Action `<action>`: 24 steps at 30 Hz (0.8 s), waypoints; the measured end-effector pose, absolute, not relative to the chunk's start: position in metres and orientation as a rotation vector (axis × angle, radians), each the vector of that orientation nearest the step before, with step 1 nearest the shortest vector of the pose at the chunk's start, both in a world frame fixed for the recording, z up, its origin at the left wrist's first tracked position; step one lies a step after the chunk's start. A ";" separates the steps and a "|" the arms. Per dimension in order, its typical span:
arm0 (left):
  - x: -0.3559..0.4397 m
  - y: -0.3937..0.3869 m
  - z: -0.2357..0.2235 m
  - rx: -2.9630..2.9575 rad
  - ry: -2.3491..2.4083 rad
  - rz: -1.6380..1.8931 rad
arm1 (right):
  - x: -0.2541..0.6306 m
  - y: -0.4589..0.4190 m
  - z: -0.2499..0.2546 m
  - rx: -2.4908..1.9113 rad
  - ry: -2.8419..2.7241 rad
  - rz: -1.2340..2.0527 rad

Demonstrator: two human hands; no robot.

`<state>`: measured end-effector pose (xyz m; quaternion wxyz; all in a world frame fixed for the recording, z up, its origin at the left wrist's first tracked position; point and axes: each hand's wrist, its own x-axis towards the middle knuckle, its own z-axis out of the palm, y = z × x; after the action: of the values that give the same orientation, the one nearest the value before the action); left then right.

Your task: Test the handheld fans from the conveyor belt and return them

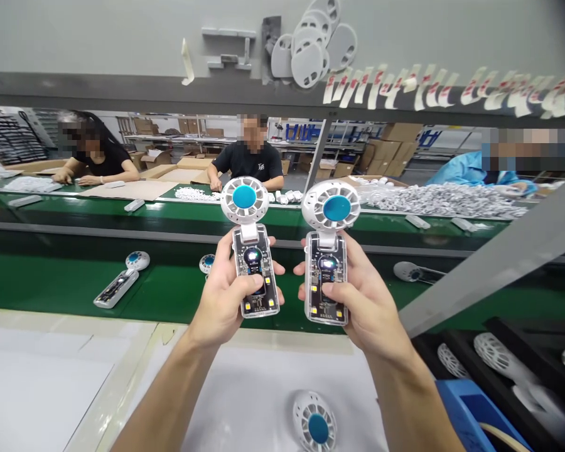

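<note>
Two white handheld fans are held upright side by side in front of me. My left hand [221,301] grips the left handheld fan [244,198], thumb pressed on its bare circuit board. My right hand [370,301] is wrapped round the right handheld fan [334,207], its thumb also on the board. Each has a round slotted head with a blue centre, a clear-edged handle and a small lit display. Yellow components show on both boards. On the white table [245,389] below lies another fan head [314,424], its lower part out of frame.
A green conveyor belt [169,289] runs across, carrying another handheld fan [117,287] at left. Three people sit beyond it among heaps of white parts [442,199]. A slanted metal post [494,257], black foam tray [518,339] and blue bin [475,414] stand at right.
</note>
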<state>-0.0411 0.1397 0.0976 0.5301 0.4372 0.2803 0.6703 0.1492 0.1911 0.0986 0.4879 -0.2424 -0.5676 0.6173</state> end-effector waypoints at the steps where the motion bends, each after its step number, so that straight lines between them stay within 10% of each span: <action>1: -0.041 0.140 0.098 1.043 0.663 1.601 | 0.150 0.191 0.099 -0.588 -1.381 1.501; 24: -0.040 0.151 0.082 1.153 1.423 2.061 | 0.153 0.185 0.106 -0.484 -1.228 1.385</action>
<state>-0.0399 0.1512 0.0824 0.1912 0.4104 0.5065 0.7338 0.1525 0.1854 0.1059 0.5763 -0.2069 -0.5246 0.5916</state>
